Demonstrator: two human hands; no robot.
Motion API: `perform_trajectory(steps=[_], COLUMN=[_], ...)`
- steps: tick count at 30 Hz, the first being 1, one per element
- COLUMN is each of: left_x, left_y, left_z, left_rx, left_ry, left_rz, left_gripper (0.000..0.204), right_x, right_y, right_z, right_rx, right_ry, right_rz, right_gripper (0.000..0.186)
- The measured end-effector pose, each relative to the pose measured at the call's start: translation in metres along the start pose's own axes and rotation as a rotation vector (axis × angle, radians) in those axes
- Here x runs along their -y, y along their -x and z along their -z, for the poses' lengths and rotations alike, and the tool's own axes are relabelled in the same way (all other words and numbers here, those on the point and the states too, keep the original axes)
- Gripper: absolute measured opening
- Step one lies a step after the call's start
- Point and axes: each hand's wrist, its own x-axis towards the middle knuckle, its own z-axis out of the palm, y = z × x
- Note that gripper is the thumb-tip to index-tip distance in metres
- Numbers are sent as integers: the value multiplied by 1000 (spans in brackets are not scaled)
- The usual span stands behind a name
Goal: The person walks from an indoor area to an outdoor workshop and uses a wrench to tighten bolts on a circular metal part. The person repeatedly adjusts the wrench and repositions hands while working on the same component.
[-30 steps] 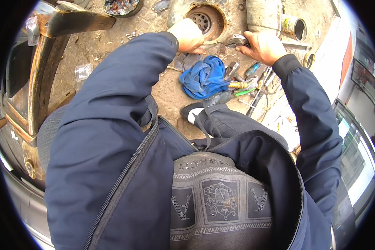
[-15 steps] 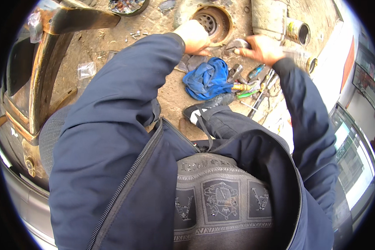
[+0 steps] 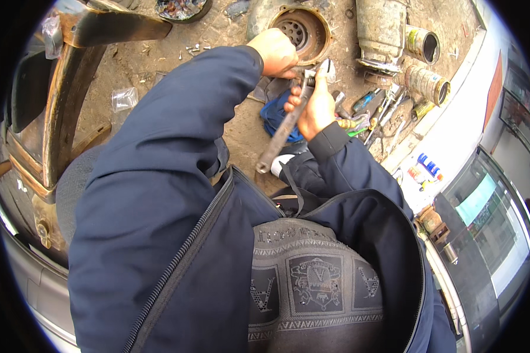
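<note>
My left hand (image 3: 275, 54) is closed at the near-left rim of a round, rusty metal housing (image 3: 320, 40) with a perforated disc inside; its fingertips are partly hidden, so what they pinch does not show. Just right of it, my right hand (image 3: 318, 109) grips an adjustable wrench (image 3: 282, 132). The jaw end points up near the left fingers and the rim, while the long handle slants down toward my shoe. Behind the wrench and right hand, a blue rag (image 3: 272, 116) lies partly covered on the ground.
Screwdrivers and other hand tools (image 3: 365, 105) lie right of my right hand. Farther right are a large metal cylinder (image 3: 383, 32) and two tin cans (image 3: 423, 45). A wooden chair-like frame (image 3: 65, 88) stands at left. A bowl of small parts (image 3: 182, 7) sits at the far edge.
My right hand has moved left and nearer to me, from beside the housing's right edge, and the wrench now shows clearly in it. The left hand has stayed almost in place.
</note>
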Motion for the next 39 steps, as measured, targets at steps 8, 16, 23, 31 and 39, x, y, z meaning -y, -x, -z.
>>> perform_trajectory(steps=[8,16,23,31,39], left_x=[-2,-5,-4,-2,-4], left_y=[-2,-3,0,0,0], left_z=[4,17,17,9,11], left_rx=[53,156,84,33,62], left_ry=[-6,22,27,-24,3], left_rz=[-18,55,37,-3,15], left_gripper=[47,45,41,46,47], right_x=[147,149,-10,59,166], right_y=[-31,-30,-2,16,-18], right_z=[39,27,-15,56,58], right_rx=[166,170,-14,-122,85], right_ry=[2105,1976,-131,773,2259], right_rz=[549,571,98,145,790], right_gripper=[64,68,67,53,63])
